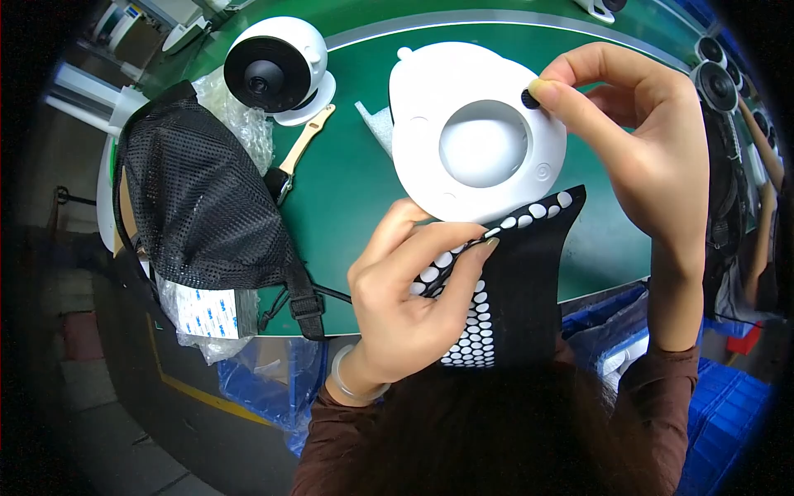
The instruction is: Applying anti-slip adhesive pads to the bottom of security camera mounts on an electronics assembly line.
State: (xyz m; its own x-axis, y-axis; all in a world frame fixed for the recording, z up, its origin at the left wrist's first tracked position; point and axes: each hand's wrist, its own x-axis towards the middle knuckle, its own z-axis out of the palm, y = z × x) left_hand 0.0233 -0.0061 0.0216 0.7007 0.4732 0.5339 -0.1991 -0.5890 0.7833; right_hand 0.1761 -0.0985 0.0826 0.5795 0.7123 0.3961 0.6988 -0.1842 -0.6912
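Note:
On the green table in front of me lies a white rounded plastic housing (426,87) with a large circular opening. My right hand (633,132) is at its upper right, thumb and forefinger pinched on a small round black pad (530,98) at the housing's surface. Whether the pad is stuck down I cannot tell. Just below the housing, my left hand (413,289) grips a black sheet (529,281) of round pads by its bent upper edge. Rows of white discs show along that edge and on its left part.
A white ball-shaped camera (310,62) on a round foot stands at the back left. Beside it are a watch with a tan strap (306,140), bubble wrap (248,124) and a black mesh bag (198,190). Blue crates (728,413) sit below the table's right side.

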